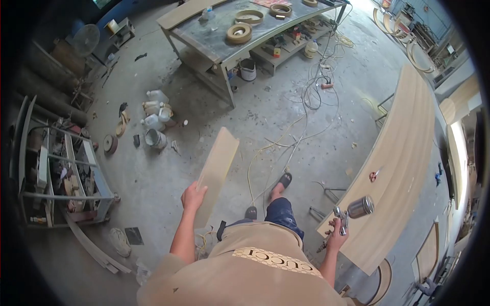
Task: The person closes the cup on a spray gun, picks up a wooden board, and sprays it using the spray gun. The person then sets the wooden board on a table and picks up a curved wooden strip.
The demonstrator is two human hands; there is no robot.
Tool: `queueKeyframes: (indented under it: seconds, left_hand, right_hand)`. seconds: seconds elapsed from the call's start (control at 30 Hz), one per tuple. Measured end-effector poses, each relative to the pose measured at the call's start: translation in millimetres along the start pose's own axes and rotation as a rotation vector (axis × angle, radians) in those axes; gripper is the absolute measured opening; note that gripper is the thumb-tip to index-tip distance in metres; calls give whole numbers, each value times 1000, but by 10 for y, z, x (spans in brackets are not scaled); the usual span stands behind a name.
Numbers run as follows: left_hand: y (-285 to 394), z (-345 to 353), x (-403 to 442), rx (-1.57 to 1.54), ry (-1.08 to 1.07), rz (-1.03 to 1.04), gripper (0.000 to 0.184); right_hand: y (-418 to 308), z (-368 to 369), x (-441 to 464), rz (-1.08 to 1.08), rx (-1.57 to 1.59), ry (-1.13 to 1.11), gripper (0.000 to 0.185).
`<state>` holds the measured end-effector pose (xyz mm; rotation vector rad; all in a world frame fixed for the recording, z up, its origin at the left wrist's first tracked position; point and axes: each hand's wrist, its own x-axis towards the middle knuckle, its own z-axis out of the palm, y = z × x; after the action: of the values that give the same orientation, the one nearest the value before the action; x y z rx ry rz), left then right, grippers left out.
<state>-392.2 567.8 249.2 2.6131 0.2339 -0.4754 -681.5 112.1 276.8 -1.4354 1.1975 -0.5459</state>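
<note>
My left hand (194, 197) is closed on the edge of a long, narrow wooden board (218, 163), which stands out in front of me, tilted, above the floor. In my right hand (337, 234) is a metal spray gun (343, 217) with a silver cup (361, 207), held over the near end of a long wooden panel (393, 168). A pair of scissors with red handles (373, 176) lies on that panel, beyond the spray gun's cup.
A metal worktable (204, 38) carries round tape rolls (239, 33). Hoses (306, 97) trail over the floor near my feet. Plastic jugs (155, 120) and a bucket (155, 138) stand left of centre. A metal rack (107, 196) of scraps is at the left.
</note>
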Motion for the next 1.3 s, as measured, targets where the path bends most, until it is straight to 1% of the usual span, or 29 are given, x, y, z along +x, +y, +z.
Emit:
queueKeyframes:
  seconds: [0.07, 0.1, 0.17, 0.2, 0.23, 0.3, 0.33, 0.4, 0.43, 0.5, 0.6, 0.67, 0.73, 0.8, 0.87, 0.97, 1.03, 1.1, 1.13, 1.2, 1.23, 1.3]
  left_hand:
    - [121, -55, 176, -4, 68, -52, 40]
    - [216, -72, 271, 2, 70, -37, 40]
    - [412, -78, 494, 39, 157, -82, 39]
    - [386, -59, 670, -7, 175, -87, 40]
    - [447, 40, 860, -55, 178, -78, 41]
    - [854, -15, 1070, 21, 255, -57, 41]
    - [1100, -39, 1303, 29, 241, -7, 41]
    - [1340, -46, 1454, -10, 304, -19, 41]
    - [1433, -65, 1485, 13, 278, -25, 41]
    - [1790, -36, 1689, 7, 319, -31, 42]
    - [2093, 71, 2098, -52, 375, 15, 44]
    - [2277, 123, 2470, -99, 371, 4, 46]
    - [2659, 67, 2752, -112, 485, 29, 44]
    - [2885, -2, 3313, -296, 467, 25, 41]
    - [3112, -37, 3925, -588, 531, 11, 42]
    - [3257, -101, 4886, -803, 606, -75, 46]
    - [3415, -235, 5420, -843, 623, -144, 47]
    - [3568, -316, 6013, -850, 653, -355, 59]
    - [3535, -283, 6361, -854, 661, -364, 59]
    - [3289, -171, 6892, -748, 688, -539, 76]
    - [3270, -194, 7037, -803, 656, -512, 89]
    - [3212, -220, 7327, -813, 656, -527, 89]
  right_hand:
    - [-85, 286, 358, 28, 15, -17, 34]
    - [-131, 428, 537, 36, 16, -50, 32]
    - [-142, 693, 970, 51, 40, -98, 32]
    - [-203, 843, 1179, 50, 51, -58, 32]
    - [-335, 988, 1401, 60, 20, -72, 32]
    - [-570, 1165, 1740, 92, 5, -88, 33]
    - [-705, 1314, 2035, 75, 30, -103, 34]
    - [-836, 1421, 2551, 108, -37, -166, 33]
    - [-962, 1472, 2692, 138, -50, -156, 33]
    - [-1275, 1630, 3053, 47, 80, -121, 34]
    - [-1486, 1714, 3527, 27, 36, -107, 34]
    - [-1592, 1811, 3767, 9, 26, -64, 36]
    - [-1629, 1875, 3902, 4, -4, -28, 36]
    - [-1610, 1977, 4101, 0, -51, -1, 39]
    - [-1611, 2093, 4309, 8, -65, 22, 37]
    - [-1683, 2303, 4548, 35, -79, 73, 34]
    - [-1859, 2464, 4600, 36, -114, 88, 33]
    - [-2066, 2738, 4872, 78, -120, 125, 32]
    - [-2204, 2939, 5036, 73, -124, 115, 32]
    - [-2459, 3129, 5019, 99, -105, 170, 29]
    - [-2515, 3172, 5072, 98, -171, 141, 28]
    - [-2638, 3298, 5103, 112, -177, 158, 28]
